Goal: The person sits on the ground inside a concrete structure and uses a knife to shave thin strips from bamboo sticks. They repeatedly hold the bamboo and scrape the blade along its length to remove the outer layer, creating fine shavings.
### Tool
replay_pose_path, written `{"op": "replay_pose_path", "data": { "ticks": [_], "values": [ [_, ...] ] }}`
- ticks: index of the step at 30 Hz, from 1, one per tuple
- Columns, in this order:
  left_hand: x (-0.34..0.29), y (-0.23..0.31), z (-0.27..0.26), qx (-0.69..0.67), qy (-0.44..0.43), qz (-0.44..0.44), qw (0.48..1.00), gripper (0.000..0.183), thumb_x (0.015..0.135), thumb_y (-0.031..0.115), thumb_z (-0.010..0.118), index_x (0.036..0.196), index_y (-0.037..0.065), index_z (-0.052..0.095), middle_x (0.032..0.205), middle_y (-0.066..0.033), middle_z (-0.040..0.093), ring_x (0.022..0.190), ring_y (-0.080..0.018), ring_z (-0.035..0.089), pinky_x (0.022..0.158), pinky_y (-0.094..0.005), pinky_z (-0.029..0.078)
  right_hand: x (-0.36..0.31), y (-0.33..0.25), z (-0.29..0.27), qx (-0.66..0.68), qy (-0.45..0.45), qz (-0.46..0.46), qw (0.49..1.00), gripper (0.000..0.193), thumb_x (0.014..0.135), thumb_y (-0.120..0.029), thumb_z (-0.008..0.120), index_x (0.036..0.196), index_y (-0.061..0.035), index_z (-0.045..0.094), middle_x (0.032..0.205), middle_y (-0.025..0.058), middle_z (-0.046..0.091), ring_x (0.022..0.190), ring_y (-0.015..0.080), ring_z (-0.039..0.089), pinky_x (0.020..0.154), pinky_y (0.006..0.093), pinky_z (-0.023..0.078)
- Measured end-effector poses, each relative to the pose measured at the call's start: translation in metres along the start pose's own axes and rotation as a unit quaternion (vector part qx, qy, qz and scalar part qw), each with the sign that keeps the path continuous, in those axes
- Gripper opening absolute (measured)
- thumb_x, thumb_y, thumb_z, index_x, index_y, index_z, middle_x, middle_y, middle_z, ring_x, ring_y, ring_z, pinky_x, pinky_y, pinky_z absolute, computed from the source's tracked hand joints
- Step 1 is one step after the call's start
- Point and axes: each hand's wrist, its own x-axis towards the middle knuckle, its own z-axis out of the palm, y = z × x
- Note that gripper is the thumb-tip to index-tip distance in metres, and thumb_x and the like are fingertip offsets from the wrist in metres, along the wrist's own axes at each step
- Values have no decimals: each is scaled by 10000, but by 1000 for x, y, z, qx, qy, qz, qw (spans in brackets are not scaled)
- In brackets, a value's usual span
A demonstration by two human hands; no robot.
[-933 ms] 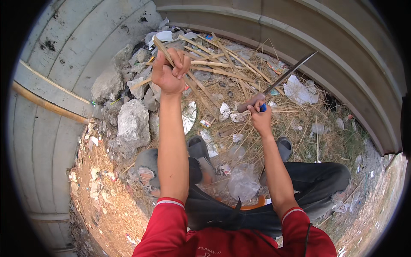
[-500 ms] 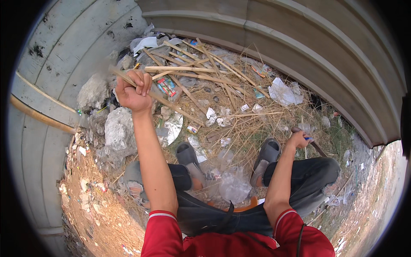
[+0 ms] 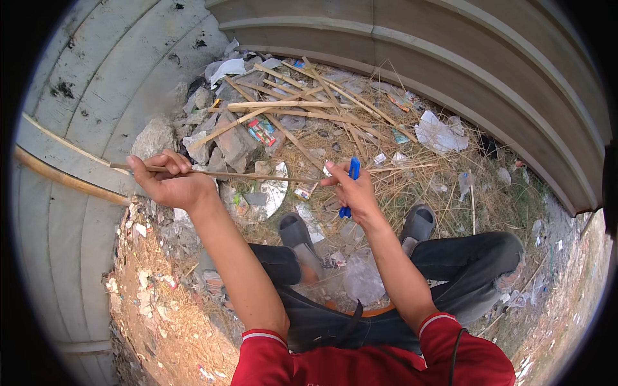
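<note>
My left hand (image 3: 177, 182) is closed round a long, thin bamboo strip (image 3: 251, 175), which lies nearly level across the view. One end of it sticks out past the left fingers. My right hand (image 3: 353, 193) has come to the strip's right part, its fingertips at the strip. A bright blue object (image 3: 354, 168), perhaps a tool handle, is gripped in the right palm and shows above and below the hand. Its kind is hidden by the fingers. Past the right hand a pale strip (image 3: 402, 168) runs on; I cannot tell whether it is the same piece.
A loose heap of bamboo strips (image 3: 290, 104) lies on dry grass and litter ahead. Rocks (image 3: 154, 138) sit at the left beside a grey metal wall (image 3: 109, 71). A ribbed metal sheet (image 3: 450, 58) borders the far side. My sandalled feet and knees are close below.
My right hand has moved left and up from beside the right knee to the strip, with the blue object. My left hand has lowered and swung the strip from slanting to nearly level.
</note>
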Motion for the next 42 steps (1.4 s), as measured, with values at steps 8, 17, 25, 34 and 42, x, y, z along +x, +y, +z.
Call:
{"op": "replay_pose_path", "data": {
  "ticks": [8,17,25,34,42],
  "values": [
    [-87,83,-43,-104,42,38,993,583,1035,585,401,764,101,583,589,-25,434,640,-157,507,596,-274,433,-49,-22,88,210,-163,-7,964,404,1033,-379,556,1226,-24,548,964,164,724,450,27,389,412,210,319],
    [-149,85,-81,208,-513,-129,822,415,974,92,579,1375,-12,541,1160,-230,696,1105,-328,680,1024,-394,473,23,-153,54,-40,-222,-139,964,299,1041,-355,552,1044,-56,563,814,91,711,448,43,431,427,219,374],
    [-127,40,-48,17,-461,-510,726,480,1076,282,434,1454,-14,443,1121,-207,702,913,-257,706,793,-354,557,-9,-180,51,-98,-270,-125,950,281,1061,-335,505,1110,-58,510,788,87,703,454,61,449,431,227,351],
    [-109,13,23,-17,-424,-515,745,581,1095,408,295,1420,-47,454,588,20,385,398,-59,316,372,-219,259,-17,-176,32,-218,-168,-166,947,451,1005,-416,555,1129,17,566,839,116,624,803,163,590,617,333,457],
    [-127,-11,19,39,-405,-490,771,504,1090,326,359,1492,25,398,571,29,324,395,-55,262,373,-219,229,-9,-162,-12,-456,-261,-325,786,360,1013,-351,562,1015,5,514,720,244,593,685,473,590,611,521,439]
  ]
}}
